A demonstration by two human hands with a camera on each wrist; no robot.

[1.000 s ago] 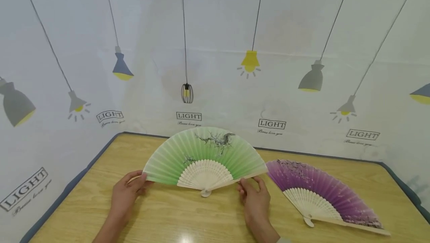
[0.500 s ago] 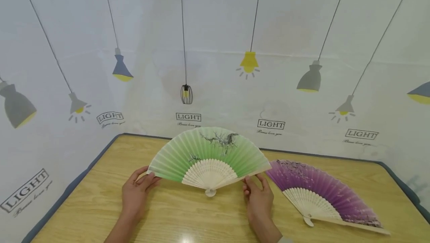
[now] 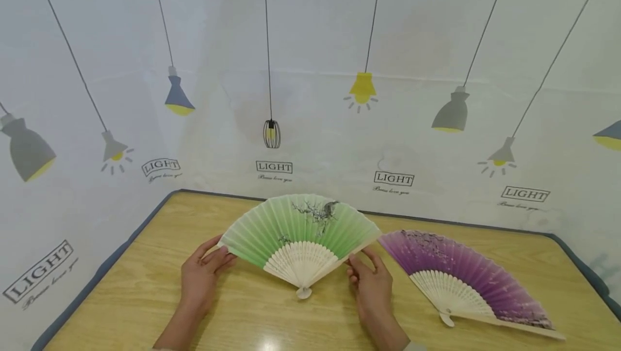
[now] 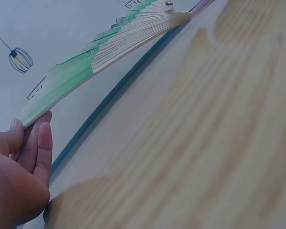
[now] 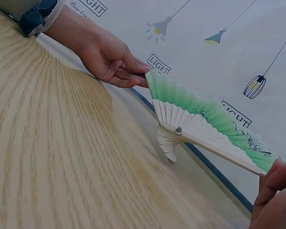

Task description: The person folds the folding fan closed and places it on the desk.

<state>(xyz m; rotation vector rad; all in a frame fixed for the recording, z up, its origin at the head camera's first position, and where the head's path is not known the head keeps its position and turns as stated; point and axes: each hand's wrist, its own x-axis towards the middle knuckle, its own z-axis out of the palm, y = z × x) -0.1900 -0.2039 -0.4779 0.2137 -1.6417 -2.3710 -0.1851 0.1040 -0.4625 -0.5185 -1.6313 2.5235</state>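
Observation:
A green folding fan (image 3: 303, 232) with pale openwork ribs and a dark branch print is spread between my two hands. My left hand (image 3: 201, 275) pinches the fan's left end between thumb and fingers. At the other end, my right hand (image 3: 372, 283) pinches the outer rib near the cloth. In the right wrist view the fan's pivot (image 5: 178, 130) hangs above the wooden surface. A purple folding fan (image 3: 466, 275) with a blossom print lies spread on the table, right of my right hand.
The wooden table (image 3: 271, 324) has a dark blue edge (image 3: 466, 226) along its back and sides. Behind it stands a white backdrop (image 3: 315, 33) printed with hanging lamps and the word LIGHT.
The green fan's spread has narrowed, and its ends now slope down more steeply toward the pivot. My left hand has moved right, closer to my right hand. The purple fan stays put.

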